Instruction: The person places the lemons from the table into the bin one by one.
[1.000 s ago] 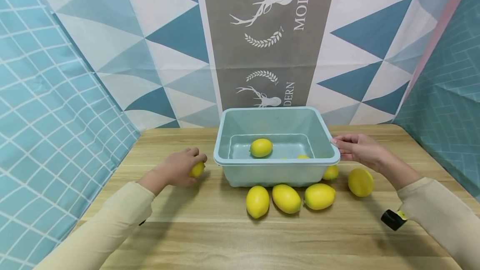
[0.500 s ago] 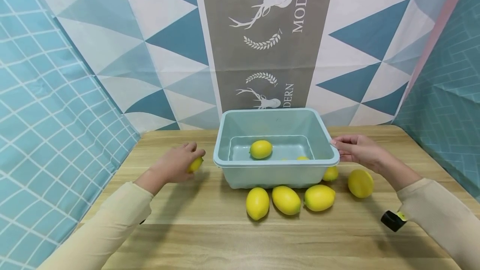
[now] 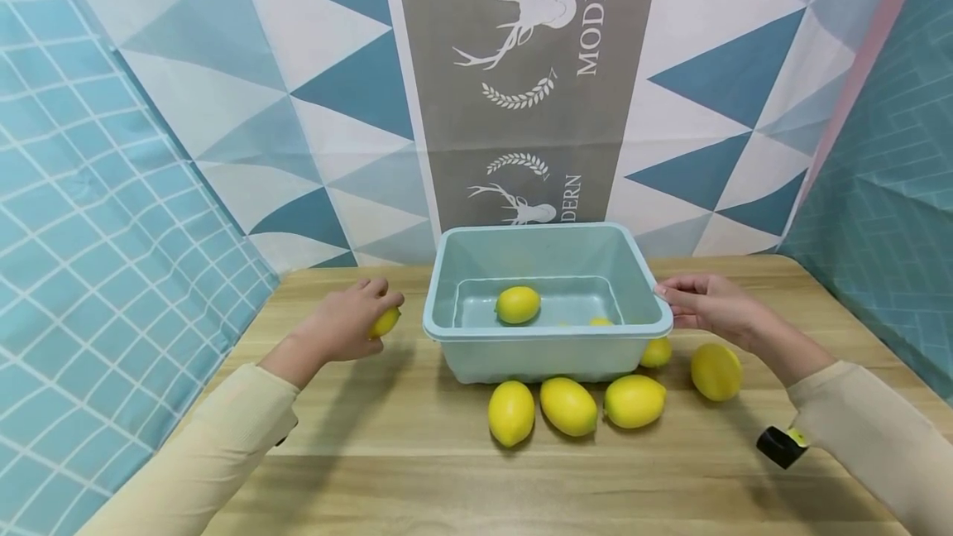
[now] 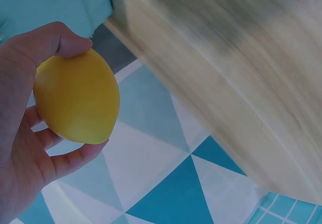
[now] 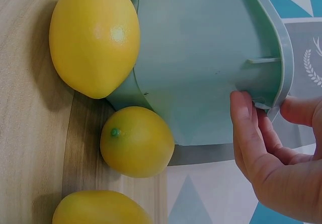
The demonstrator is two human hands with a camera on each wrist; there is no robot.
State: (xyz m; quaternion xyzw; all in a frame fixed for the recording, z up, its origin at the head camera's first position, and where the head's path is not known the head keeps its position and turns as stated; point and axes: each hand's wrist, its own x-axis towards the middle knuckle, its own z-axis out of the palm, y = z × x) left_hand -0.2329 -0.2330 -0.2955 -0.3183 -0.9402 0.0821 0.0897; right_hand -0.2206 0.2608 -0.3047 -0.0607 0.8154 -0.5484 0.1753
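Note:
My left hand [image 3: 344, 323] grips a yellow lemon [image 4: 78, 95] to the left of the bin, thumb on one side and curled fingers on the other. A pale blue plastic bin [image 3: 536, 358] stands at the middle of the table. At its right end my right hand [image 3: 707, 304] pinches the rim, the thumb on top and the fingers under the lip, as the right wrist view shows. Inside the bin lies a lemon [image 3: 518, 304], and another lemon [image 3: 601, 322] is mostly hidden behind the front wall.
Along the bin's front lie a lemon [image 3: 511, 413], a second lemon [image 3: 569, 406] and a third lemon [image 3: 634, 401]. Near the right corner sit another lemon [image 3: 656, 352] and a lemon [image 3: 716, 371] below my right hand. Patterned cloth [image 3: 357, 106] hangs behind the wooden table [image 3: 447, 486].
My left hand with the lemon has shifted slightly left, away from the bin. My right hand stays at the bin's rim. The whole head view has tilted a little upward.

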